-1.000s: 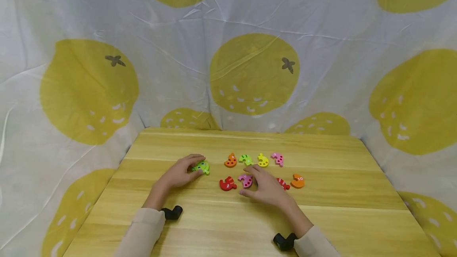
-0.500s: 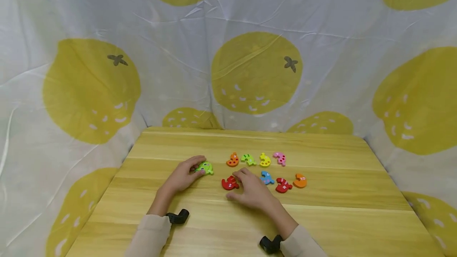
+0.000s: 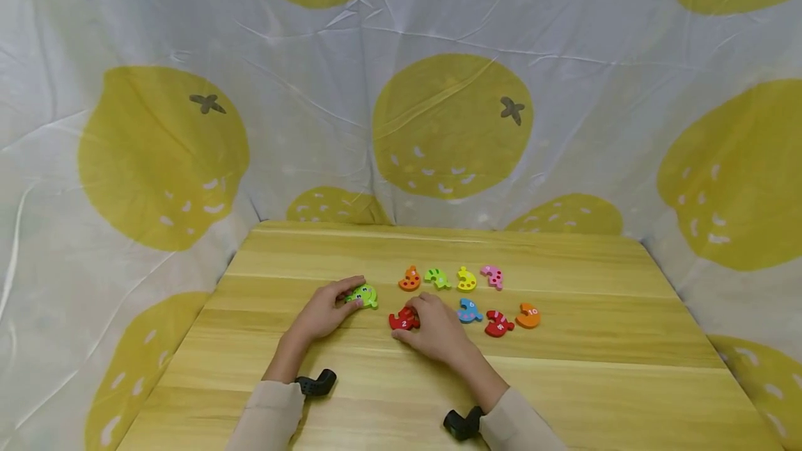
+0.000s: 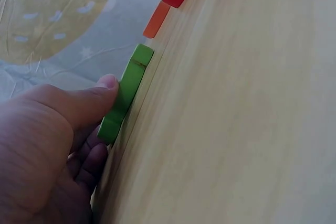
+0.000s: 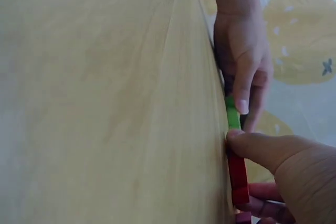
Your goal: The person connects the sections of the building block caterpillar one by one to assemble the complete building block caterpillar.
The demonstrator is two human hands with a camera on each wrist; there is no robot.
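A green smiling-face puzzle piece [image 3: 366, 296] lies flat on the wooden table, pinched at its left side by my left hand [image 3: 324, 309]. In the left wrist view its edge [image 4: 126, 95] shows with the thumb against it. My right hand [image 3: 440, 329] pinches the red puzzle piece numbered 2 [image 3: 402, 321], to the right of the green one and a little nearer me. Thumb and fingers sit on opposite sides of that red piece [image 5: 238, 176] in the right wrist view. A pinkish piece [image 5: 243, 217] shows partly at the bottom there; the right hand hides it in the head view.
Behind lie orange [image 3: 410, 278], light green [image 3: 437, 278], yellow [image 3: 466, 279] and pink [image 3: 492, 276] pieces. Right of my right hand are a blue piece [image 3: 468, 311], a red piece [image 3: 498, 323] and an orange piece numbered 10 [image 3: 529, 315]. A lemon-print cloth [image 3: 451, 127] hangs behind the table [image 3: 376, 381].
My right hand has moved left from over the pink piece to the red piece numbered 2 and now pinches it. The left hand stays on the green piece; the view has shifted slightly.
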